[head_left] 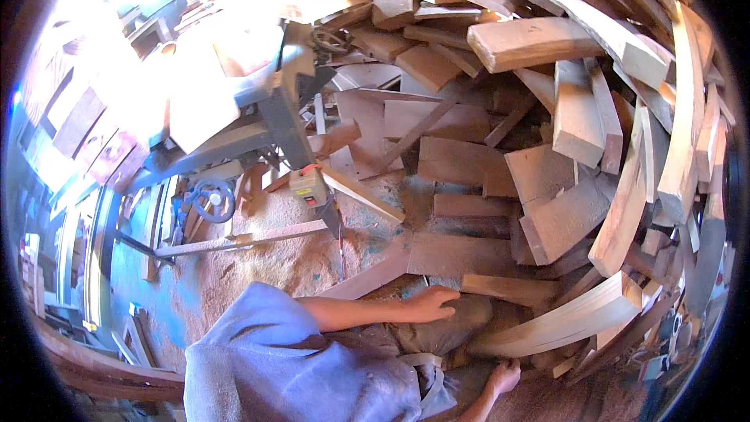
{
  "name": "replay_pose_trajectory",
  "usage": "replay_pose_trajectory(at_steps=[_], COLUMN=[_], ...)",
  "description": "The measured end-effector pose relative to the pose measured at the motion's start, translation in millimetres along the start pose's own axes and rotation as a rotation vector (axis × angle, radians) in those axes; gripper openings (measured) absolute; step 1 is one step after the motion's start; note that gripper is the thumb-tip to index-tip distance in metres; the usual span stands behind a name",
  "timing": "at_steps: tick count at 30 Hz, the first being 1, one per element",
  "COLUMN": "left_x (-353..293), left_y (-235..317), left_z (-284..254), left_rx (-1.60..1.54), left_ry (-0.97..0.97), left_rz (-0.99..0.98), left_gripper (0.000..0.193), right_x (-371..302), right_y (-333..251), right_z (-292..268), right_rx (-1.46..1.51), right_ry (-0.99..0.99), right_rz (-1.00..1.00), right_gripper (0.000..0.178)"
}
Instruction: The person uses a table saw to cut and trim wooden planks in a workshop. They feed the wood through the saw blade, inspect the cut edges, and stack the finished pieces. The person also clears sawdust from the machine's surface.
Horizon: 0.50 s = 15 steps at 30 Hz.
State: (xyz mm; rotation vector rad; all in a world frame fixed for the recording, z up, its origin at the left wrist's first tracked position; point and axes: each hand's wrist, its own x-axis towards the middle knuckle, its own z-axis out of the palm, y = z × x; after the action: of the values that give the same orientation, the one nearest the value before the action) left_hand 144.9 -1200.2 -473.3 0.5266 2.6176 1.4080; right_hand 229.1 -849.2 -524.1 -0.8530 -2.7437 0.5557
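Grip: right hand (504, 377) loosely curled beside pale board (566, 320); left hand (428, 305) half-spread.

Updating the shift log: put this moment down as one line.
left hand: loosely open, over trouser leg | right hand: curled beside pale timber, grip unclear | around: piled wood, sawdust, switch box

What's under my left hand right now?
Beneath your left hand, part of a dusty trouser leg shows. The hand covers whatever is directly below its palm, so I can't tell whether they touch.
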Motion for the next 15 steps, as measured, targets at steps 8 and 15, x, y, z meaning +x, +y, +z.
replay_pose_trajectory(at_steps=[8, 15], left_x=[-7.9, -15.6], left_y=[126.1, 193.1], left_z=[-254.1, -462.9], left_rx=[0.402, 1.272], left_ry=[0.552, 0.915], left_rz=[0.132, -0.033], left_gripper=[0.043, 0.037], right_x=[-20.7, -24.9], right_y=[-10.0, 6.1], right_z=[1.4, -16.6], right_rx=[-0.12, 0.037], right_ry=[-0.019, -0.118], right_rz=[-0.038, 0.217], right_gripper=[0.03, 0.039])
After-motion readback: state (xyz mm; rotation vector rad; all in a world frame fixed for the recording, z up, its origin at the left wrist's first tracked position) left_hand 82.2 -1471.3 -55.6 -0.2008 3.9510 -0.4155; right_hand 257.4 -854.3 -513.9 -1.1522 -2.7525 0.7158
